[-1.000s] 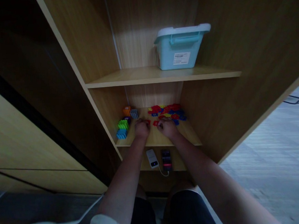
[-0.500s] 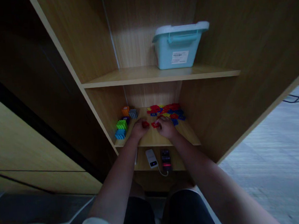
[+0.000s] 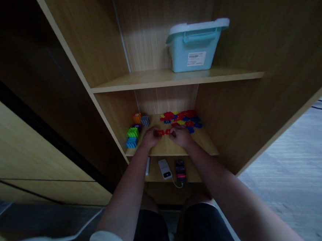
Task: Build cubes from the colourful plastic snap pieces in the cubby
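Observation:
My left hand [image 3: 151, 137] pinches a red interlocking plastic piece [image 3: 160, 132] above the middle shelf. Opposite it, my right hand [image 3: 180, 136] grips a second red interlocking piece [image 3: 167, 131]. The two red pieces meet edge to edge or nearly so; whether they are joined I cannot tell. Behind my right hand lies a loose spread of red, blue and yellow pieces [image 3: 189, 124]. To the left of my left hand sit small sorted stacks: a blue stack [image 3: 131, 142], a green stack [image 3: 133, 132], an orange stack [image 3: 137, 117] and a grey stack [image 3: 145, 121]. A dark purple stack is partly hidden.
A light blue lidded bin [image 3: 196, 48] stands on the upper shelf [image 3: 147, 79]. Below my hands, a white power bank [image 3: 164, 169] is cabled to a phone [image 3: 180, 171]. Wooden cabinet walls [image 3: 232, 112] enclose both sides.
My hands have brought the two red pieces closer, from apart to nearly or fully touching. The view has shifted slightly.

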Demonstrator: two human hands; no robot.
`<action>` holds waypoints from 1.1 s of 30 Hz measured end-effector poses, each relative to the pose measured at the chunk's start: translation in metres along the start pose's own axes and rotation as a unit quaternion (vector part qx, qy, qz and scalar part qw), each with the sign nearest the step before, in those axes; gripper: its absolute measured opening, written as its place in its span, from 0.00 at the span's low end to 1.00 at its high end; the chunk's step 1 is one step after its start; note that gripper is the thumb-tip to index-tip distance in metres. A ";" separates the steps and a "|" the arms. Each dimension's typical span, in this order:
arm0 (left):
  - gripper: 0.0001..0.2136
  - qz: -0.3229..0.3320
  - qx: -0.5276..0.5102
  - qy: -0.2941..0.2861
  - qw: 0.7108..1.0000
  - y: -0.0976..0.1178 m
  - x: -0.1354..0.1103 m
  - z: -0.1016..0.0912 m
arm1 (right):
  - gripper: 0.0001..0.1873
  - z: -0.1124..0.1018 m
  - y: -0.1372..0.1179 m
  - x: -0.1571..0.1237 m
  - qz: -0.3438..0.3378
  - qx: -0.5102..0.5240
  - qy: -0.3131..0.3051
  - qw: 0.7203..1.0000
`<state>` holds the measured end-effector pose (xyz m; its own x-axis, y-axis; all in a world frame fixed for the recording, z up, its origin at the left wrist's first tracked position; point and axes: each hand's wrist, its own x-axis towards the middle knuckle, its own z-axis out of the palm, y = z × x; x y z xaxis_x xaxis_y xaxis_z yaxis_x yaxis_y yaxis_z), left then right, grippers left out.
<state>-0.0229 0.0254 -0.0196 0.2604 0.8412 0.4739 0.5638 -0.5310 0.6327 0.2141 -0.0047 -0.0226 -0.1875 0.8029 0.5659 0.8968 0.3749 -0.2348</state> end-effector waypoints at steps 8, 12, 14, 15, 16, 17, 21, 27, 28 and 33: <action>0.12 -0.026 -0.007 0.054 0.998 -0.004 0.001 0.002 | 0.08 -0.001 0.002 0.002 0.023 0.003 0.034 0.999; 0.13 -0.006 -0.061 0.010 0.998 -0.002 0.000 0.003 | 0.09 -0.006 0.000 0.002 -0.013 0.040 0.026 0.999; 0.14 0.003 -0.079 -0.013 0.997 -0.001 0.000 0.002 | 0.09 -0.008 -0.002 0.001 -0.036 0.071 0.013 0.997; 0.14 0.004 -0.080 -0.018 0.997 0.000 0.000 0.002 | 0.09 -0.009 -0.002 0.001 -0.043 0.086 0.007 0.995; 0.15 0.004 -0.078 -0.018 0.997 0.001 -0.001 0.002 | 0.09 -0.009 -0.003 0.001 -0.048 0.098 0.002 0.994; 0.15 0.004 -0.075 -0.016 0.997 0.002 -0.001 0.001 | 0.09 -0.010 -0.003 0.001 -0.050 0.106 -0.001 0.993; 0.14 0.002 -0.076 -0.021 0.997 0.005 -0.002 -0.001 | 0.11 -0.009 -0.004 0.001 -0.045 0.115 -0.009 0.992; 0.12 -0.011 -0.114 -0.046 0.992 0.007 -0.003 0.000 | 0.12 -0.007 -0.002 0.001 -0.044 0.141 -0.031 0.989; 0.12 -0.011 -0.119 -0.048 0.992 0.007 -0.004 0.000 | 0.12 -0.007 -0.002 0.001 -0.043 0.147 -0.036 0.988; 0.09 -0.008 -0.125 -0.048 0.991 0.007 -0.004 0.001 | 0.12 -0.008 -0.002 0.002 -0.042 0.161 -0.048 0.985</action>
<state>-0.0190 0.0185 -0.0173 0.3321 0.8497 0.4095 0.3593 -0.5154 0.7780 0.2155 -0.0080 -0.0148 -0.3065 0.7974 0.5199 0.7060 0.5568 -0.4377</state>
